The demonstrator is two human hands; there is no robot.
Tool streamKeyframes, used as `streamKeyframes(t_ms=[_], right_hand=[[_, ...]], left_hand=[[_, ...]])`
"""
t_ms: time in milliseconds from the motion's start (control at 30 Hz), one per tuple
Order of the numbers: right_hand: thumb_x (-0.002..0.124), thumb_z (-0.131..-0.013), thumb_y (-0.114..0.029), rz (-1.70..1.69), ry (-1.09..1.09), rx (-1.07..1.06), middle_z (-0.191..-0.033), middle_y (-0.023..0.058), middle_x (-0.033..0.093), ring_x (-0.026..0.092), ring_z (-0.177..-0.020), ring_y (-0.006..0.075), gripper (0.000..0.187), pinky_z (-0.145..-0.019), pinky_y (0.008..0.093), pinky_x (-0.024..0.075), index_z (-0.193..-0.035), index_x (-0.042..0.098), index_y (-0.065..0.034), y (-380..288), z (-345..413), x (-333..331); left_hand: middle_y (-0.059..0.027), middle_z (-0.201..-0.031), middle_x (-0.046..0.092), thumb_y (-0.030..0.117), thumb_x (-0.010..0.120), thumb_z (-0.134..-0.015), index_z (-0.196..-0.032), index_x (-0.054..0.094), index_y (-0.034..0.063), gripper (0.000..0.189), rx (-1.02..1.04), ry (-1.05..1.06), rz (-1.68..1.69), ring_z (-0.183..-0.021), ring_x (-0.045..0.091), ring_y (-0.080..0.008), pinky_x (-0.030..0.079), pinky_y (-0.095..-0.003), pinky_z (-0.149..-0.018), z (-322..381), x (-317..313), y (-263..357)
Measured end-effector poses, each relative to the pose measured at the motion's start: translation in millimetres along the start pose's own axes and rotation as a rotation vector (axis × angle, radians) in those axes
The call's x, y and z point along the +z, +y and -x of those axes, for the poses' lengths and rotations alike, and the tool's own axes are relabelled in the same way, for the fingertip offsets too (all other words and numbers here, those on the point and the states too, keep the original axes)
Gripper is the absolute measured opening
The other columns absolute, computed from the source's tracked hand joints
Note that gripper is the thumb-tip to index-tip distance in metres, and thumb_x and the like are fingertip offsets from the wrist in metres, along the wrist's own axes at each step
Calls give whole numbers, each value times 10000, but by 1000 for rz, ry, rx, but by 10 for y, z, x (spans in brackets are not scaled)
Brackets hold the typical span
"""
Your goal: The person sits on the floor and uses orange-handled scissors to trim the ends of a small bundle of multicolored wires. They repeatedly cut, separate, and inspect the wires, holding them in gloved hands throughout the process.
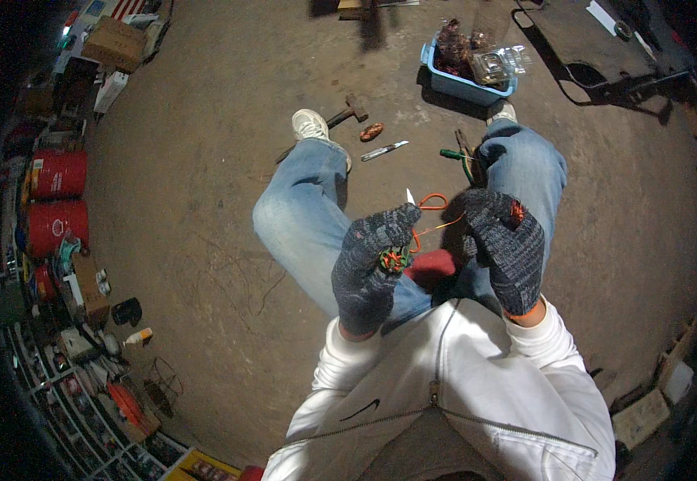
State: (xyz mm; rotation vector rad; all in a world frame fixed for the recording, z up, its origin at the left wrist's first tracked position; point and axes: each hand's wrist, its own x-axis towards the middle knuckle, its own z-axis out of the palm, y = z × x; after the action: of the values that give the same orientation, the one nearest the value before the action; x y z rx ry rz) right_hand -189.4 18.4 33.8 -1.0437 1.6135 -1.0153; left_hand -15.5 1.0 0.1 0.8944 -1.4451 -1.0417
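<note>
My left hand wears a grey knitted glove and grips a small clump of orange and green insulated wire. Loops of orange wire stick out beside its fingertips. A pale pointed tip, perhaps a blade, rises above those fingers; the rest of it is hidden. My right hand, in a matching glove, pinches the end of a thin orange strand that runs across from the left hand. An orange-red patch shows at the right hand's fingers, and I cannot tell whether it is wire.
On the concrete floor lie a hammer, a copper wire bundle, a utility knife, a green-handled screwdriver and pliers. Beyond my foot stands a blue plastic basin holding copper wire. Red drums line the left side.
</note>
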Motion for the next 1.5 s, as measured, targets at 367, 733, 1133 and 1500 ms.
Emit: streamKeyframes(t_ms=[367, 733, 1133, 1500], right_hand=[[510, -802, -72, 592, 218, -649, -945, 117, 591, 567, -834, 262, 275, -746, 330, 434, -1067, 556, -12, 441, -189, -83], [655, -704, -182, -114, -165, -90, -820, 121, 635, 625, -734, 225, 270, -677, 300, 481, -927, 626, -31, -130, 21, 171], [618, -727, -205, 167, -109, -377, -752, 127, 625, 616, -654, 281, 193, -573, 357, 475, -851, 631, -58, -283, 14, 377], [655, -670, -167, 361, -289, -559, -664, 114, 593, 567, -568, 229, 205, -548, 315, 453, -815, 617, -28, -205, -115, 296]], left_hand=[[-72, -888, 566, 133, 479, -882, -1071, 491, -5, 234, -475, 384, 976, -729, 537, -154, 459, -290, -663, 66, -1, 0], [-143, -1110, 520, 24, 523, -822, -1211, 412, -50, 411, -316, -18, 22, -909, 540, -188, 460, -279, -761, 120, -179, 92], [-165, -1032, 567, 74, 518, -797, -1058, 532, -57, 292, -40, -1, -155, -951, 521, -287, 390, -358, -855, 64, -202, 85], [-170, -946, 576, 90, 524, -759, -1031, 551, -22, 296, 228, -201, -346, -849, 523, -345, 395, -413, -772, -62, -313, 128]])
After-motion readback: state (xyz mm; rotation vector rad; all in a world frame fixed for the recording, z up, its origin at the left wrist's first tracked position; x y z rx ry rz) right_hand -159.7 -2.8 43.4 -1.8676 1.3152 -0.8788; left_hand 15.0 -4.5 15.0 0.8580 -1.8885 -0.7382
